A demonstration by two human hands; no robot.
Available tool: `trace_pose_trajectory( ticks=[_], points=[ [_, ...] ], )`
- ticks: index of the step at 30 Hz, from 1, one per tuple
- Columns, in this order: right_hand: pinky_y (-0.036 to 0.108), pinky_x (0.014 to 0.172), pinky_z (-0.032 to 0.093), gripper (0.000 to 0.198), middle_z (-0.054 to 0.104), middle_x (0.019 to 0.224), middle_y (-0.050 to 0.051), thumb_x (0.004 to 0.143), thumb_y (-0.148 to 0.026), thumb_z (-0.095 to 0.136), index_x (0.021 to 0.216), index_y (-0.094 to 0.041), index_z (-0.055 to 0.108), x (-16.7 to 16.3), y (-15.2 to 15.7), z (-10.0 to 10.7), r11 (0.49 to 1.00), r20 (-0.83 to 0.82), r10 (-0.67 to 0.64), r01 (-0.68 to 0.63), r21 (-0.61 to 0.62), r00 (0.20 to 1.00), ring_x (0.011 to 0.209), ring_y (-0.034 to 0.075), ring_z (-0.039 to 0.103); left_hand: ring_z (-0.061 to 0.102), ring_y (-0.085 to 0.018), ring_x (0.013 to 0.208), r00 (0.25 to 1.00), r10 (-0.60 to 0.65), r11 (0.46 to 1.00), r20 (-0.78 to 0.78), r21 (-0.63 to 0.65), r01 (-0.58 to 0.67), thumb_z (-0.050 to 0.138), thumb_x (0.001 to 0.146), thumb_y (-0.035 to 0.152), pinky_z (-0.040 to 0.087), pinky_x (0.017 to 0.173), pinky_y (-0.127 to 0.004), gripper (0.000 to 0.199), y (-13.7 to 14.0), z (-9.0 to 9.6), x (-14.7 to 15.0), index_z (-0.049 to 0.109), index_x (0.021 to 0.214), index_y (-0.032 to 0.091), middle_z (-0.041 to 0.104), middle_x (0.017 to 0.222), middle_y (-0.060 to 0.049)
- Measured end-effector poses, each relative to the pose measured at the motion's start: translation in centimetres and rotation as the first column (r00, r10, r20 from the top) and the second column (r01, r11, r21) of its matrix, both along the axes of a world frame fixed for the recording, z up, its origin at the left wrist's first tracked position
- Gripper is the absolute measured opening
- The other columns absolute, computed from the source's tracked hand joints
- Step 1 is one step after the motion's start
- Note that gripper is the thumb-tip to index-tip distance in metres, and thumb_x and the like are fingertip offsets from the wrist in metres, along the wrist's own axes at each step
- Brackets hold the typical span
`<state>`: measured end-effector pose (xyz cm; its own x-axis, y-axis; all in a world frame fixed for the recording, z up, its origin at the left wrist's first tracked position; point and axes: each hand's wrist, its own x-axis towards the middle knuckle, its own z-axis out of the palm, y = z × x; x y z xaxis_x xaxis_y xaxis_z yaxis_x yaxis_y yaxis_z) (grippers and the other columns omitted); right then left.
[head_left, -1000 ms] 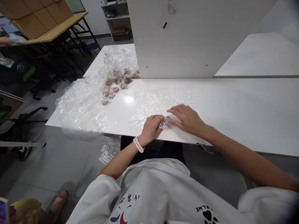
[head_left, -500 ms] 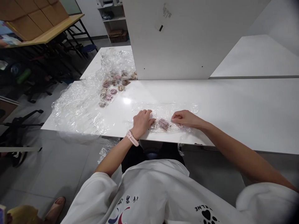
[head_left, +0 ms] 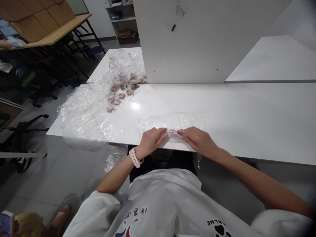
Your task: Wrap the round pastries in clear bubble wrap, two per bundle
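A small pinkish item (head_left: 174,133), its kind blurred by shiny plastic, lies in a fold of clear bubble wrap (head_left: 192,118) near the table's front edge. My left hand (head_left: 150,141), with a pale pink watch strap above it, pinches the folded wrap at the item's left end. From the right, my right hand (head_left: 200,139) closes thumb and fingers on the same fold. The rest of the sheet lies flat on the table behind both hands.
On the left of the white table (head_left: 247,121) lies a heap of bubble wrap (head_left: 84,112), hanging over the front edge. Several small wrapped items (head_left: 121,95) sit beside it. A white upright panel (head_left: 187,46) stands at the back. A person's foot (head_left: 61,215) shows at lower left.
Both hands have closed on the wrap around the pinkish item, the right hand moving left. The near edge of the wrap is now folded over the item, which was lying in plain sight.
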<state>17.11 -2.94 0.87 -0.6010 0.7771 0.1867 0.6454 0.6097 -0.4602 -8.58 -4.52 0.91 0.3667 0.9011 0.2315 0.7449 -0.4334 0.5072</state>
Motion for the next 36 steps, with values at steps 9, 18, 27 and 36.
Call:
trace_pose_trajectory(
  ticks=[9, 18, 27, 36],
  points=[
    [0.032, 0.069, 0.045, 0.030, 0.071, 0.091, 0.006, 0.090, -0.041, 0.062, 0.110, -0.021, 0.069, -0.9, 6.4, 2.1, 0.952, 0.132, -0.159, 0.187, -0.240, 0.978, 0.082, 0.022, 0.064, 0.066, -0.030, 0.099, 0.947, 0.207, 0.978, -0.247, 0.040, -0.204, 0.056, 0.095, 0.030, 0.051, 0.082, -0.042, 0.022, 4.0, 1.5, 0.8, 0.066, 0.106, 0.014, 0.072, 0.105, -0.015],
    [0.045, 0.099, 0.045, 0.040, 0.058, 0.138, 0.010, 0.101, -0.033, 0.042, 0.138, -0.025, 0.056, 0.2, -1.2, -1.3, 0.989, 0.035, -0.079, 0.073, 0.130, 0.996, 0.121, 0.027, 0.053, 0.028, -0.035, 0.151, 0.962, 0.161, 0.987, -0.219, 0.065, -0.150, 0.046, 0.092, 0.021, 0.023, 0.122, -0.059, 0.058, -1.5, -2.5, 0.3, 0.039, 0.148, 0.005, 0.039, 0.155, -0.024],
    [0.057, 0.096, 0.043, 0.050, 0.061, 0.132, 0.010, 0.097, -0.031, 0.050, 0.147, -0.039, 0.049, -3.8, -7.0, -1.2, 0.871, -0.181, -0.409, 0.442, 0.216, 0.894, 0.116, 0.034, 0.055, 0.056, -0.024, 0.132, 0.538, 0.476, 0.876, 0.695, -0.426, -0.226, 0.041, 0.103, 0.039, 0.045, 0.112, -0.046, 0.043, 0.7, -0.6, 3.5, 0.054, 0.141, 0.023, 0.059, 0.143, -0.009],
    [0.048, 0.095, 0.054, 0.067, 0.061, 0.136, 0.010, 0.086, -0.071, 0.055, 0.141, -0.032, 0.053, -4.1, -6.8, 0.7, 0.560, -0.644, -0.545, -0.339, -0.756, 0.538, 0.120, 0.030, 0.060, 0.068, -0.022, 0.111, 0.128, 0.620, 0.723, 0.775, -0.626, 0.292, 0.065, 0.091, 0.038, 0.055, 0.097, -0.036, 0.048, -1.5, 2.2, 6.4, 0.059, 0.137, 0.027, 0.069, 0.127, -0.006]
  ],
)
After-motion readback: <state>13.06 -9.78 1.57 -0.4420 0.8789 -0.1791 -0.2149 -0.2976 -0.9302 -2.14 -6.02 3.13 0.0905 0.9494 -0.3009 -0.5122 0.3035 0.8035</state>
